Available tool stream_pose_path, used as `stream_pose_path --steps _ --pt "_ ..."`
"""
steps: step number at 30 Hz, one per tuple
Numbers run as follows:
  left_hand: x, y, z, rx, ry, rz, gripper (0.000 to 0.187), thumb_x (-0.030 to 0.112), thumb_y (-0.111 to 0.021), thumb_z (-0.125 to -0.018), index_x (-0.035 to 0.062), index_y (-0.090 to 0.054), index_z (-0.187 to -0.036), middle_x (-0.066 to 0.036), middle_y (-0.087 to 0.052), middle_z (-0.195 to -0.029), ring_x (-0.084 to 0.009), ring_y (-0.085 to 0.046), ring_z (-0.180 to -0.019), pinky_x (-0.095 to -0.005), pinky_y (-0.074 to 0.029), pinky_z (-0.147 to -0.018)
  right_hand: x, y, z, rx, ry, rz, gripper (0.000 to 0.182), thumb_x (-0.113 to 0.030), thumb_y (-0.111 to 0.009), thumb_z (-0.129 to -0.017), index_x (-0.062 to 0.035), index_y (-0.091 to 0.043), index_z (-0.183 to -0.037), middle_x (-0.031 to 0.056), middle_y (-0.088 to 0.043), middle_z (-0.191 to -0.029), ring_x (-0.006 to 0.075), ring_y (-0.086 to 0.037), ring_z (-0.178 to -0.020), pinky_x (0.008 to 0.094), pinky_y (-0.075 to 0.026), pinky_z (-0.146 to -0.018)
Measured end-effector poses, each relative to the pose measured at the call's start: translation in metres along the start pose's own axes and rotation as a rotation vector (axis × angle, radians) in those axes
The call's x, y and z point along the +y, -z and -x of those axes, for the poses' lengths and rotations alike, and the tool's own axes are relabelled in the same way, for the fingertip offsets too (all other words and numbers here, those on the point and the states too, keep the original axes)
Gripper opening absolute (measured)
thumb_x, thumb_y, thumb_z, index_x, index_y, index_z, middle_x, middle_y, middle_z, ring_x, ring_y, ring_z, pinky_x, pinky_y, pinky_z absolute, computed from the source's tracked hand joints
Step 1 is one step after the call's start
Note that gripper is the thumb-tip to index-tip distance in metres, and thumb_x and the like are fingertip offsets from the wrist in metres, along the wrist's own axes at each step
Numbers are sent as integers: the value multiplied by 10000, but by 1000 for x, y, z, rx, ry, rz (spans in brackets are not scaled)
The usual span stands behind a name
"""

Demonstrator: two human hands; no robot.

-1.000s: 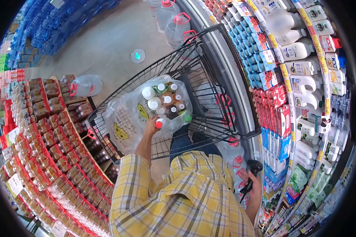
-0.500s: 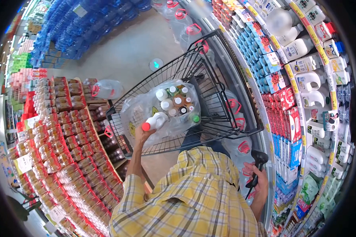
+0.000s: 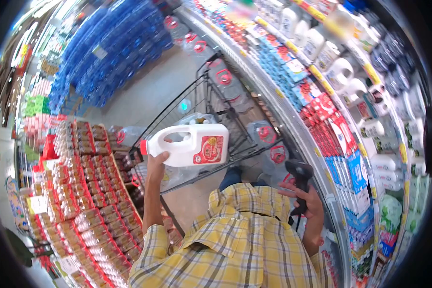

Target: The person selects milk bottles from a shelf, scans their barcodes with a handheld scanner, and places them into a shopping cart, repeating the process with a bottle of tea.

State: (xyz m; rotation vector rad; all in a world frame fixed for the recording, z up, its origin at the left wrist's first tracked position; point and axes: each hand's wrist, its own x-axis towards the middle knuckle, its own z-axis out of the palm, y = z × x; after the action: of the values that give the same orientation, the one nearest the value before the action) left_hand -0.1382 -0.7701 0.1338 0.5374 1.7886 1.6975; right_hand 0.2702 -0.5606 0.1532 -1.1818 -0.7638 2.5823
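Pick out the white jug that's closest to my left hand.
It's the one with the red cap and red label, gripped near its neck by your left hand above the cart; the other white jugs stand on the shelves at right.

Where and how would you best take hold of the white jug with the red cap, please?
Probably by the loop handle of the white jug, coming from the side away from the person's body. Its bar spans an open hole for fingers, and the left hand holds near the red cap.
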Motion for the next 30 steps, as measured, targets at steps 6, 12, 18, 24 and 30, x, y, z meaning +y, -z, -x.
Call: stream_pose_path --steps 6,12,18,24,30 --pt "11 -130 5 -335 95 237 589 346 -728 -625 27 -538 -1083 -57 -577 -986 -165 -575 -917 -288 -466 -788 17 32 14 -93 177 -183 429 -45 -687 -747 -4 -464 -1112 229 -535 -1212 309 -575 -1088 189 -465 -513" --pt "-5 -218 25 -692 196 221 571 349 -695 -663 17 -526 -1096 -63 -564 -1010 -178 -568 -959 -293 -462 -832 48 64 48 65 374 -339 469 -22 -705 -709 -39 -500 -1131 99 -588 -1073 224 -606 -980 207 -453 -513" --pt "-3 -271 47 -825 297 201 611 318 -740 -634 5 -525 -1113 -72 -577 -1026 -170 -563 -960 -302 -441 -848 71 82 58 270 578 -355 421 -12 -738 -643 -54 -562 -1023 4 -581 -794 99 -531 -605 234 -423 -536" --pt "-4 -290 61 -898 427 311 675 261 -713 -720 -12 -428 -1268 -107 -542 -1193 -200 -522 -1118 -328 -404 -960 67 67 77 431 758 -262 451 -17 -767 -604 -25 -578 -1013 16 -617 -832 99 -589 -680 237 -474 -592" --pt "-32 -311 84 -828 600 530 573 184 -637 -817 2 -380 -1295 -105 -518 -1228 -218 -518 -1130 -359 -397 -992 77 52 87 794 1089 105 629 -11 -808 -549 3 -542 -1119 31 -611 -934 90 -599 -701 239 -490 -621"
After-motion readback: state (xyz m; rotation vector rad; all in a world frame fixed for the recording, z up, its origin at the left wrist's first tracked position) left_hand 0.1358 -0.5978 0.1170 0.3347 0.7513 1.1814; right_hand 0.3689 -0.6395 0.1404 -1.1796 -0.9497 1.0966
